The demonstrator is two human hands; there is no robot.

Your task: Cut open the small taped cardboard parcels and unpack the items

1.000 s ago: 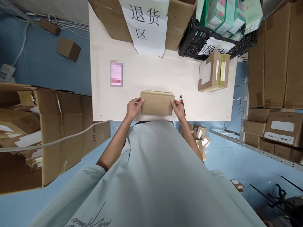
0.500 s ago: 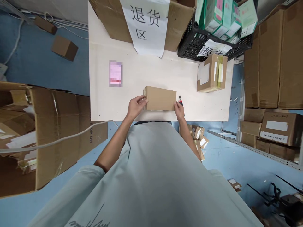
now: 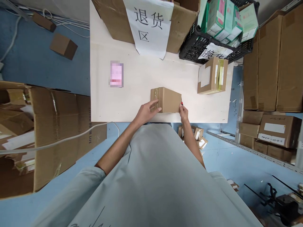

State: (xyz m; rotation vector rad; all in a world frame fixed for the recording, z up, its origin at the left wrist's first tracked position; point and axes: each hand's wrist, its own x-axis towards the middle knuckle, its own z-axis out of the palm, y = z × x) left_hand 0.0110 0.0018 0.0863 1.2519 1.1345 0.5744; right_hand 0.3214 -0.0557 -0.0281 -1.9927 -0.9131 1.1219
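A small brown cardboard box stands near the front edge of the white table, its taped left end turned partly towards me. My left hand is on that end, with fingers and thumb against the cardboard. At the opposite end, my right hand pinches the box's lower right edge. Just above the right fingertips, a bit of a red and black utility knife shows; the rest is hidden by the hand and box.
A pink, blurred item lies on the table at left. Along the back stand a large carton with a paper sign and a black crate of green-and-white boxes. A taped parcel sits at right; an open carton is on my left.
The box has shifted right and turned, so its taped left end now shows. My left hand has moved right with it. Less of the knife is visible beside my right hand.
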